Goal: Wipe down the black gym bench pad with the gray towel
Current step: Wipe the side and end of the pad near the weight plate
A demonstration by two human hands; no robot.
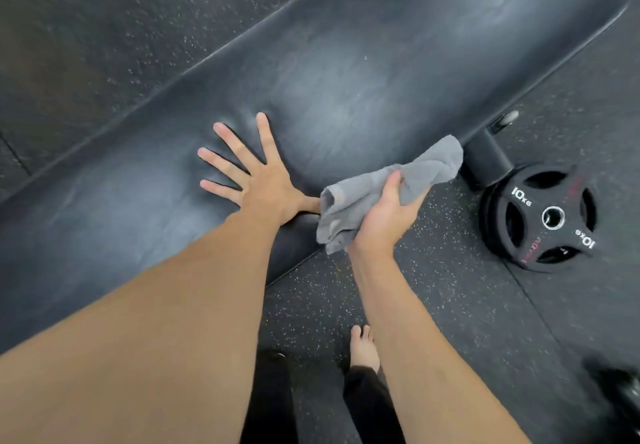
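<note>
**Left palm flat on the pad, towel bunched in your right hand at the near edge**

At the bottom of the frame your bare foot stands on the speckled rubber floor, with dark trouser legs below it. Both bare forearms reach up from the lower edge toward the middle of the frame.

Your right hand is closed around the gray towel, thumb on top and fingers wrapped beneath. The towel is crumpled, one end hanging lower left of your fist and the other sticking out to the upper right. It sits at the pad's near edge, over the line where pad meets floor; you cannot tell whether it is pressing on the surface.

Just left of it, your left hand lies open, fingers spread wide, palm flat on the black bench pad. The thumb points toward the towel and disappears behind it.

The pad runs diagonally from the lower left to the upper right of the frame, with dull hazy patches on its surface.

At the right of the frame, a black weight plate marked 10 KG lies on the floor, beside a black part of the bench frame under the pad's edge.
</note>
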